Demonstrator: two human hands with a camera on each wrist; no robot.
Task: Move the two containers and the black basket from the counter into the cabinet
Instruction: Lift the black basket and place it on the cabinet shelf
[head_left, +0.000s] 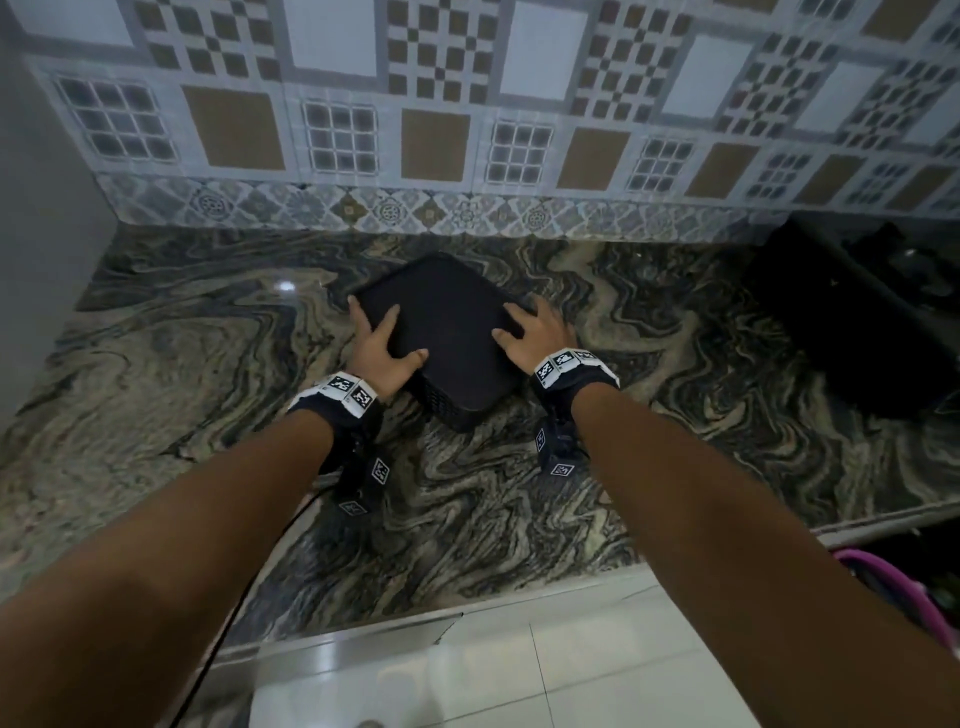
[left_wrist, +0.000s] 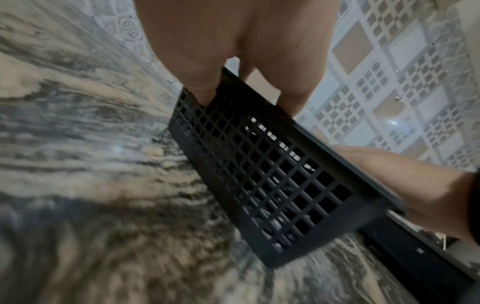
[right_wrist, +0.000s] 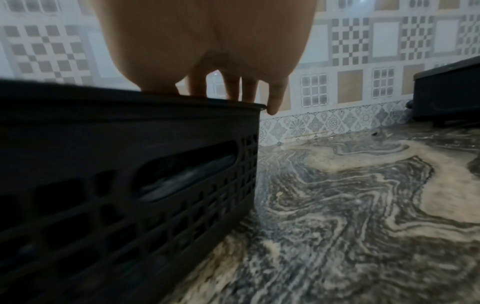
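Note:
A black mesh basket with a flat black lid stands on the marbled counter, turned at an angle. My left hand lies over its near-left corner, with the thumb on the lid; in the left wrist view one finger runs down the mesh wall. My right hand rests spread on the right corner of the lid, and its little finger hangs just over the rim. Something grey shows dimly through the basket wall. No other containers are in view.
A dark boxy object stands at the back right against the patterned tile wall. A grey side wall closes the counter on the left. A pink rim shows below the counter's right edge, with white tiles underneath.

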